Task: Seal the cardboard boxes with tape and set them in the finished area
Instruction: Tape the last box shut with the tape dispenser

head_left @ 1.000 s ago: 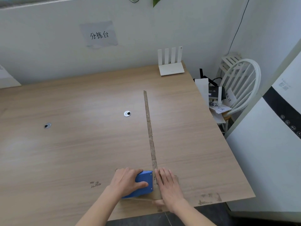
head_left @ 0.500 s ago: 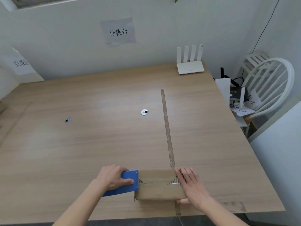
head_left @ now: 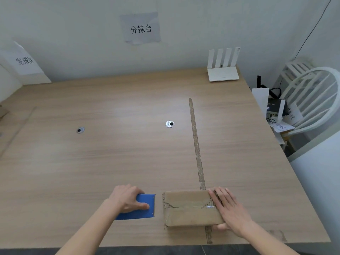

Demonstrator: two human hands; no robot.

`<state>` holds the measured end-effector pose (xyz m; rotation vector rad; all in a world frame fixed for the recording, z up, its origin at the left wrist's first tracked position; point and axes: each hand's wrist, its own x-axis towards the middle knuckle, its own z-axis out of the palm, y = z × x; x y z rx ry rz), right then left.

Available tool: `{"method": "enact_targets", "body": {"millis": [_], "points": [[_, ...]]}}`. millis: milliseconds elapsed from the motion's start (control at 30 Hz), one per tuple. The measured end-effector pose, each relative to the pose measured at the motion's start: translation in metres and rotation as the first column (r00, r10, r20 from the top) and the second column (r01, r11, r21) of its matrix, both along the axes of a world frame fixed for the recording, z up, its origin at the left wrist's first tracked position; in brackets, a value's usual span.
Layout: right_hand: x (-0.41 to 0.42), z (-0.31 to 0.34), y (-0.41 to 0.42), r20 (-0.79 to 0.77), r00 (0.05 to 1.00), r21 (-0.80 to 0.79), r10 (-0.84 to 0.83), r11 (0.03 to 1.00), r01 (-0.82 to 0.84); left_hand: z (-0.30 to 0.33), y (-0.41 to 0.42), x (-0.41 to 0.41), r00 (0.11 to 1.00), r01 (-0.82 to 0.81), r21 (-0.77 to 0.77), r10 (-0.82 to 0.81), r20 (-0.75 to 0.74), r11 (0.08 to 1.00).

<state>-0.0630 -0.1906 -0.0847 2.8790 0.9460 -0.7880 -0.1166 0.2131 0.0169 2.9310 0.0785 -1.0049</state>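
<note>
Tape dispenser (head_left: 139, 207) left of box (head_left: 191, 208)

Blue tape dispenser (head_left: 141, 207). Plain brown cardboard box (head_left: 189, 208). Pale wood-grain desk (head_left: 110, 162), white router (head_left: 223, 68), grey wall sign (head_left: 140, 28) lettered black.

- The counter (head_left: 110, 162) was wide, flat and made of light brown wood.
- A cardboard box (head_left: 189, 208) sat near the front edge, with tape along its top.
- A long brown strip (head_left: 196, 140) ran from the middle of the counter toward the front and went under the box.
- Two small round metal holes (head_left: 169, 124) (head_left: 80, 130) were set in the wood, well apart.
- A white router (head_left: 223, 69) with four flat aerials stood at the back right corner.
</note>
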Motion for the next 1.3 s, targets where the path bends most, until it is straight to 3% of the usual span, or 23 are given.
{"method": "enact_targets", "body": {"millis": [200, 467, 700, 800, 900, 1033, 1133, 1300], "points": [[0.000, 0.002, 0.003, -0.003, 1.000, -0.029, 0.018, 0.999, -0.018, -0.030, -0.023, -0.002, 1.000, -0.024, 0.046, 0.024, 0.003, 0.999], [-0.003, 0.002, 0.005, 0.017, 1.000, -0.047, 0.025, 0.999, -0.024, -0.055, -0.031, -0.007, 0.992, -0.116, -0.022, 0.117, 0.041, 0.993], [-0.007, 0.005, 0.007, 0.010, 1.000, -0.067, 0.003, 0.998, -0.002, -0.053, -0.053, -0.006, 0.991, -0.117, 0.137, 0.107, 0.077, 0.984], [-0.004, 0.007, 0.008, 0.020, 1.000, -0.070, 0.009, 0.998, -0.007, -0.068, -0.054, -0.017, 0.983, -0.174, 0.107, 0.166, 0.076, 0.979], [-0.004, 0.006, 0.007, 0.030, 0.999, -0.053, -0.012, 0.998, 0.013, -0.082, -0.033, -0.032, 0.967, -0.221, 0.088, 0.207, 0.149, 0.971], [-0.007, 0.002, 0.007, 0.039, 0.999, -0.035, -0.019, 0.999, 0.020, -0.105, -0.016, -0.051, 0.877, -0.291, -0.060, 0.291, 0.383, 0.955], [-0.010, -0.001, 0.010, 0.048, 0.996, 0.003, -0.069, 0.998, 0.069, -0.134, -0.017, -0.060, 0.844, -0.290, -0.085, 0.296, 0.448, 0.953], [-0.013, -0.005, 0.018, 0.064, 0.986, 0.030, -0.152, 0.988, 0.150, -0.141, -0.038, -0.061, 0.817, -0.386, -0.082, 0.382, 0.431, 0.919]]}}
